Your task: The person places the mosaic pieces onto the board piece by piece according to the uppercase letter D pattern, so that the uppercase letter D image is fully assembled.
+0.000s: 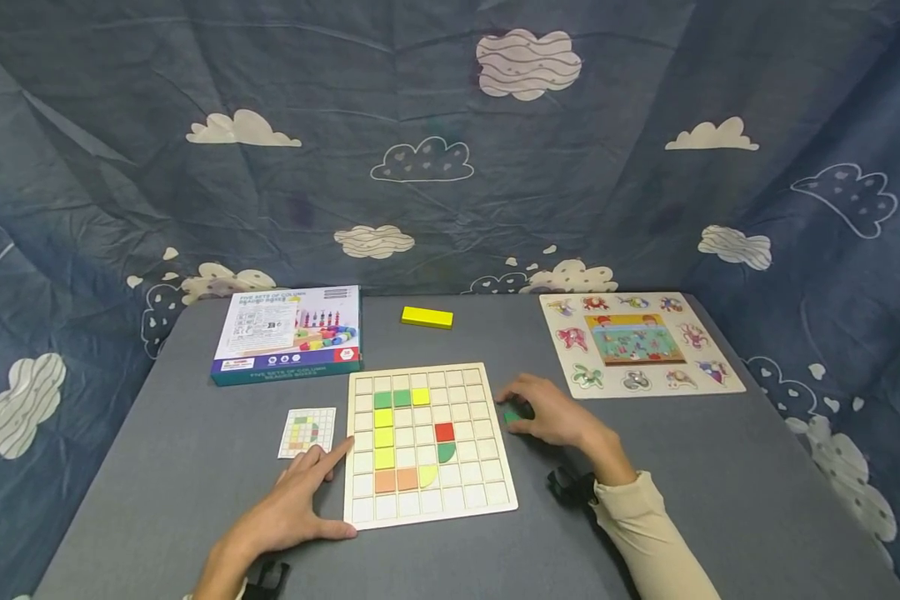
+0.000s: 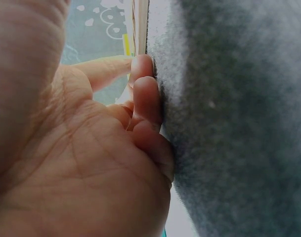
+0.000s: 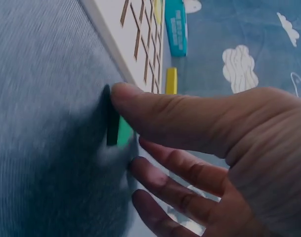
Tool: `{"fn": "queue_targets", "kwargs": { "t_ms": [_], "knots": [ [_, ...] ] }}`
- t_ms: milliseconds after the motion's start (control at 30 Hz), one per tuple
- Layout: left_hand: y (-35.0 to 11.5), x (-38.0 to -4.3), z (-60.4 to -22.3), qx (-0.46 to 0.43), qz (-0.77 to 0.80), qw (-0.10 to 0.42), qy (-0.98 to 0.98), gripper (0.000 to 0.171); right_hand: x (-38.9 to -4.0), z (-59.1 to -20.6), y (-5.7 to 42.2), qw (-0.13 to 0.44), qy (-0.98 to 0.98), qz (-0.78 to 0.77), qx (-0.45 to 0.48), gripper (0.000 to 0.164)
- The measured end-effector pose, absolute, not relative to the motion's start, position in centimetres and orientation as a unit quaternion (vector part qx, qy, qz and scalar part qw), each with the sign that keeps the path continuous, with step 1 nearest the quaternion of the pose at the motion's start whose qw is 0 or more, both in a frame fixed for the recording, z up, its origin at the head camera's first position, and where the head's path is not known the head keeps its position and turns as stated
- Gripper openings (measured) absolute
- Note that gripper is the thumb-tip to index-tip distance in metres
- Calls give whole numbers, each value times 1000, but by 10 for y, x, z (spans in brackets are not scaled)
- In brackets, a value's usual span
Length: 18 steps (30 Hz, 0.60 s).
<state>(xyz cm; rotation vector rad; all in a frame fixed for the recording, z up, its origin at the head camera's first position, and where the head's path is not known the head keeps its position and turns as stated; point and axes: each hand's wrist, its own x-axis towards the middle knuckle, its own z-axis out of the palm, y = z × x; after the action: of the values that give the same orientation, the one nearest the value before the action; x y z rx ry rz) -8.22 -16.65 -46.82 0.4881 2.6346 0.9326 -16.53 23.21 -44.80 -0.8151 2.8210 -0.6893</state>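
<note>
A pale wooden grid board (image 1: 408, 517) lies on the grey table, with green, yellow, red and orange tiles in its squares, some of them rounded. My left hand (image 1: 288, 508) rests at its left side, index fingertip on the left edge and thumb at the near corner. Just past the board's right edge, my right hand (image 1: 543, 412) pinches a small green tile (image 3: 124, 132) between thumb and fingers, low at the tabletop. In the right wrist view, the thumb hides part of that tile. A small pattern card (image 1: 325, 418) with a coloured grid lies beside the left hand.
Behind the board lies a yellow bar (image 1: 427, 317). A toy box (image 1: 288, 333) sits at the back left, and a wooden sea-animal puzzle (image 1: 570, 367) at the back right. A dark blue cloth (image 1: 420, 83) with clouds hangs behind the table.
</note>
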Motion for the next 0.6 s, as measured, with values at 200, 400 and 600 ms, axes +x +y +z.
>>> {"fn": "queue_targets", "kwargs": {
  "t_ms": [200,400,600],
  "knots": [
    [-167,-82,-467,167,327,155,917,113,-167,-450,238,78,936,-229,-254,37],
    [-167,-83,-467,165,324,159,918,113,-170,-451,241,88,932,-233,-264,26],
    [-166,-83,-467,165,324,159,918,113,-170,-450,240,101,932,-237,-256,21]
  ]
}}
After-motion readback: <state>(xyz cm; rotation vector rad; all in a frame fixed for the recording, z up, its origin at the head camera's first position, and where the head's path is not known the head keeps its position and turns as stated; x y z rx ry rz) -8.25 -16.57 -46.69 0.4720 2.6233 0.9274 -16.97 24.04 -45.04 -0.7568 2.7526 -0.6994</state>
